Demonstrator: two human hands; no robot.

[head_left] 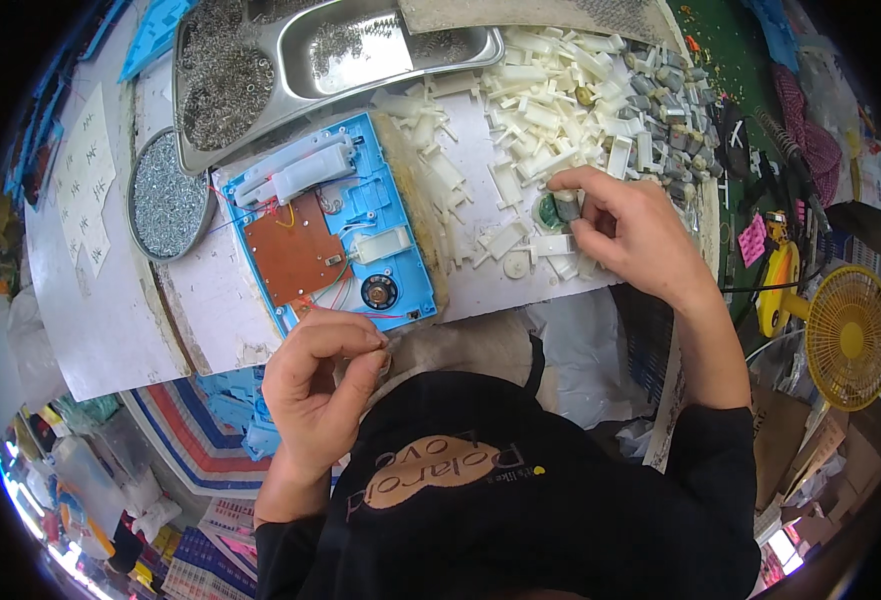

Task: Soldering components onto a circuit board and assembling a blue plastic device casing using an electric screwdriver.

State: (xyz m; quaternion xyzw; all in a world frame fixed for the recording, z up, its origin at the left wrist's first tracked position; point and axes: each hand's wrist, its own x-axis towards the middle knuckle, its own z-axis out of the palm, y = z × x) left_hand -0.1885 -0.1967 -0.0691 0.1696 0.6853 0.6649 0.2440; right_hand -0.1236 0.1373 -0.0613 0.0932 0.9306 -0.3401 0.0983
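Observation:
My right hand (645, 235) pinches a small grey cylindrical part (566, 206) between thumb and forefinger. Beside that part lies a green round piece (546, 211), at the near edge of a heap of white plastic parts (550, 110). My left hand (322, 372) is closed in a pinch just off the near edge of a blue plastic housing (365, 140); a small thing seems to be at its fingertips, too small to name. Inside the housing sit a brown circuit board (295, 250), a round black speaker (379, 291), a white box-shaped part (380, 244) and thin wires.
Beyond the housing, a metal tray (285, 85) holds many small springs. A round dish of screws (170, 195) stands to the left. More grey parts (670, 100) are heaped at the far right. A yellow fan (850, 338) is beside the table on the right.

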